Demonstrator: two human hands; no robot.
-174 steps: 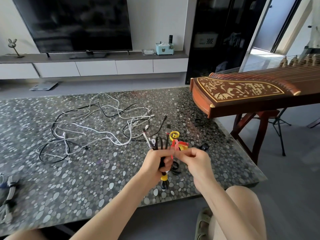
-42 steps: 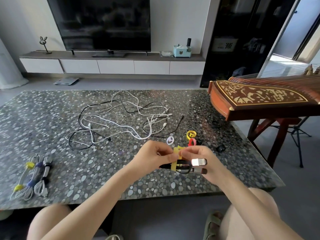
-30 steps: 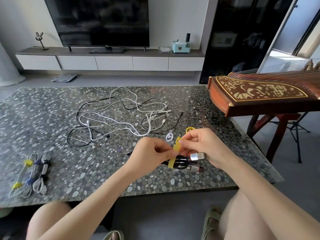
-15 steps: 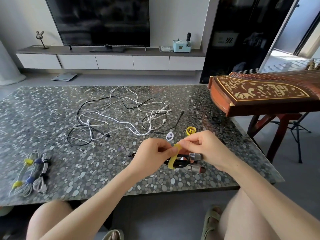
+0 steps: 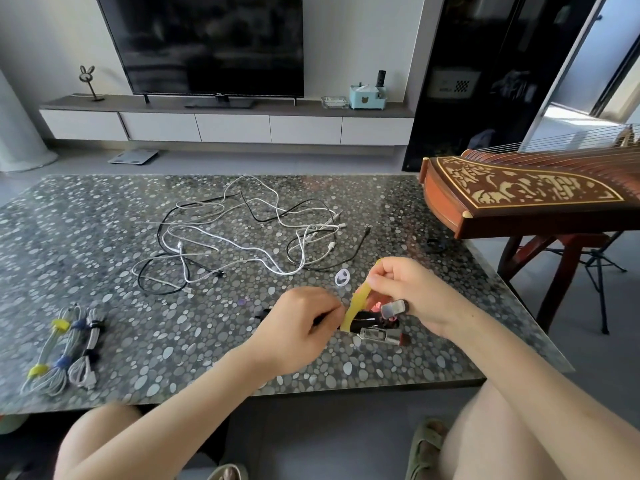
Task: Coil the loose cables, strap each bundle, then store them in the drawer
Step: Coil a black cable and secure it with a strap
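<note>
Three strapped bundles [image 5: 65, 351] lie on the pebbled table [image 5: 104, 237] — television [image 5: 207, 46] beyond.

The bundle [image 5: 367, 322], at first upright in the left hand [image 5: 301, 323], now lies level between both hands, low over the table [image 5: 104, 237]. The strap [image 5: 355, 306] wraps round it, and the right hand [image 5: 412, 292] has risen, pulling the strap's end up taut.
</note>
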